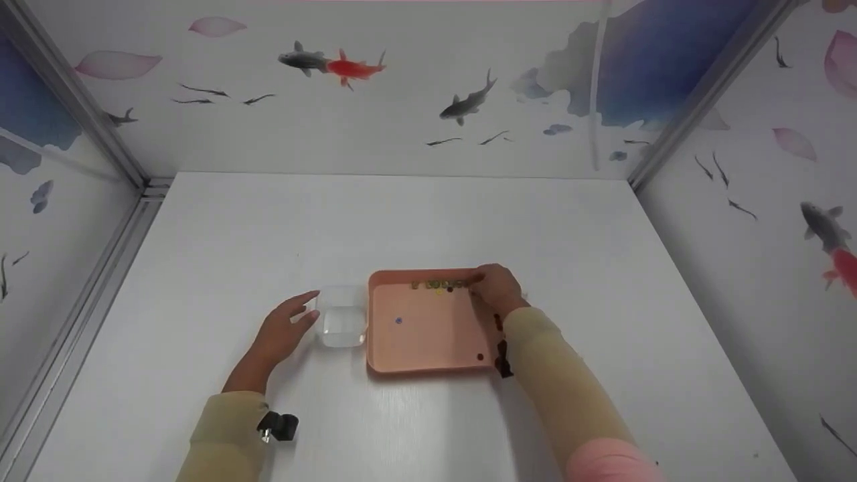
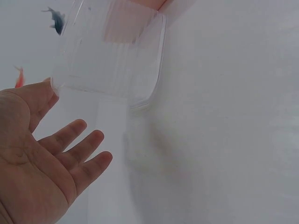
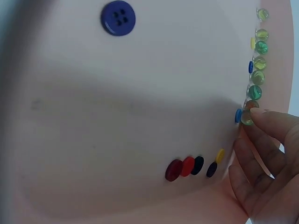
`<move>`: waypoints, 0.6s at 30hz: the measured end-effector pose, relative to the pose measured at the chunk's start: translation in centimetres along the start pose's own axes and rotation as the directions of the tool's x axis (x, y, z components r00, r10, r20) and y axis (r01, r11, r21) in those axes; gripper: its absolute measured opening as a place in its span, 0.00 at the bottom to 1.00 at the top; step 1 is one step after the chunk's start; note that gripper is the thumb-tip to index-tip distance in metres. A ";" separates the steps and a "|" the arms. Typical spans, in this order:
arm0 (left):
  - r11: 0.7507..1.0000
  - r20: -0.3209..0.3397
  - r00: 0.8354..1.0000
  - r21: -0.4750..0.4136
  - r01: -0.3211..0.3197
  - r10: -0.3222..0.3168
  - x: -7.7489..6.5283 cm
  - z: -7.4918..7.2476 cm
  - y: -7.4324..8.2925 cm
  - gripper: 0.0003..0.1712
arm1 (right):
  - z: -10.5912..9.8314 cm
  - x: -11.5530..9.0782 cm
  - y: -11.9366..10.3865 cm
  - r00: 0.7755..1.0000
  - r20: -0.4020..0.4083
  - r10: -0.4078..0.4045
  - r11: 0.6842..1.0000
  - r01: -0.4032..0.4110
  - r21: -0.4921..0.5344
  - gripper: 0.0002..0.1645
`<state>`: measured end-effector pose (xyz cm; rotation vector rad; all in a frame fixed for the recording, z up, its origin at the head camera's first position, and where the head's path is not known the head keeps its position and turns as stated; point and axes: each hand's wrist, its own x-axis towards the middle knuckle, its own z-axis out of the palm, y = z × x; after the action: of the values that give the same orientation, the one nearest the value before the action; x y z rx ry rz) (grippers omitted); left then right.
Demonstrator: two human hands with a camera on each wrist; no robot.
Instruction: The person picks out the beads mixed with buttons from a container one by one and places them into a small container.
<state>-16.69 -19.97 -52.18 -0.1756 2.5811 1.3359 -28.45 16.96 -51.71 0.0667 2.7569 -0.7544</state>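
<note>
My right hand (image 1: 497, 288) is at the far right corner of a shallow orange-pink tray (image 1: 428, 369). In the right wrist view its fingertips pinch a clear glass marble (image 3: 247, 118) at the end of a row of marbles. Along the tray wall runs that row, with green marbles (image 3: 255, 92) and yellowish ones (image 3: 259, 63). A small blue button (image 3: 238, 115) stands beside the pinched marble. My left hand (image 1: 281, 333) has its fingers spread, with a fingertip touching the edge of a clear plastic box (image 2: 98, 56) left of the tray.
A larger blue button (image 3: 118, 18) lies on the tray floor. Near the tray's right wall are a dark red button (image 3: 174, 170), a red one (image 3: 187, 166) and several others. White panels with painted fish (image 1: 355, 69) enclose the white table (image 1: 268, 221).
</note>
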 end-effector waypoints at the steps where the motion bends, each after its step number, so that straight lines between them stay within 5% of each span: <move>1: 1.000 -0.001 1.000 0.001 0.001 -0.001 0.0 0.0 0.0 0.29 | 0.0 0.0 0.0 1.000 -0.002 0.001 1.000 -0.001 -0.002 0.13; 14: 1.000 0.001 1.000 -0.019 -0.017 0.017 -0.1 0.0 0.2 0.28 | 0.2 0.0 0.6 0.996 -0.005 -0.085 0.992 0.085 0.090 0.17; 18: 1.000 -0.004 1.000 -0.011 -0.015 0.015 -0.1 0.0 0.2 0.28 | 0.2 0.1 0.7 0.999 0.022 -0.045 0.988 0.042 0.151 0.19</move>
<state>-16.61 -19.90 -51.98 -0.1603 2.5839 1.3560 -28.46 17.47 -52.23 0.0274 2.6812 -0.9671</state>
